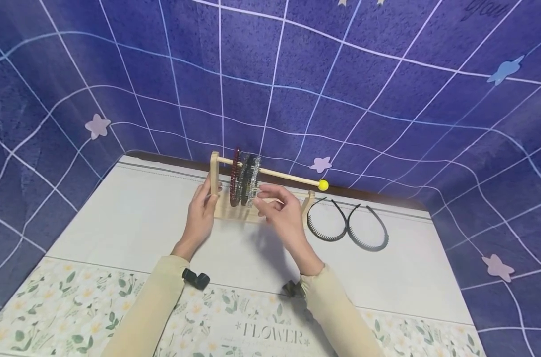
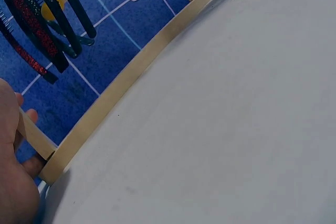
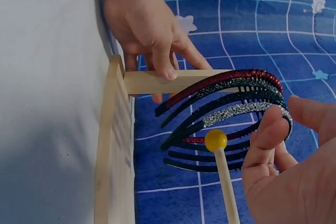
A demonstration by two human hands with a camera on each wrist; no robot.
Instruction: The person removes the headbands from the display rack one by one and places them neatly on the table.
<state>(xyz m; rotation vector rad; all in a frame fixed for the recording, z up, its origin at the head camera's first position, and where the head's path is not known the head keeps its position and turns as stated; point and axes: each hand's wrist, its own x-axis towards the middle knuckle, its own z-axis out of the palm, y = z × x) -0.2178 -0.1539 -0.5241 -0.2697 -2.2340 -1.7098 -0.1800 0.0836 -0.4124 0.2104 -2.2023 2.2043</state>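
**Left hand (image 1: 200, 210) on stand post (image 1: 214, 173), right hand (image 1: 282, 213) on silver headband (image 1: 254, 183)**

Clock centred on the hung headbands, head view.

- Backdrop (image 1: 270, 59): blue-purple cloth, pale grid lines, star shapes. Fills 12 o'clock and wraps both sides.
- Table cover (image 1: 127, 208): white under the stand, floral print with "FLOWER" lettering at 6.
- Sleeves (image 1: 150, 302): pale, both arms coming in from 6, dark strap-on device at each wrist.
- Stand: light wood. Tall post at 9, base board (image 1: 239, 213) at 6, short end piece (image 1: 309, 201) between 3 and 4. Rod (image 1: 292, 177) runs from the tall post out toward 3.
- Left hand: at 8, fingers and thumb wrapped round the tall post.
- Right hand: between 4 and 5, thumb and index pinching the silver headband near its edge. Other fingers bent.
- Loose headbands: two, dark, toothed, lying side by side on the white at 4. Inner one (image 1: 328, 239) sits just beside the short end piece, outer one (image 1: 375, 248) farther out.
- Hung headbands: four bunched on the rod near the tall post, open ends toward the base. From post outward: red glitter (image 1: 234, 183), dark green glitter (image 1: 241, 186), plain dark (image 1: 246, 181), silver.
- Yellow ball (image 1: 323, 185): caps the rod's free end at 3, well apart from the silver band.
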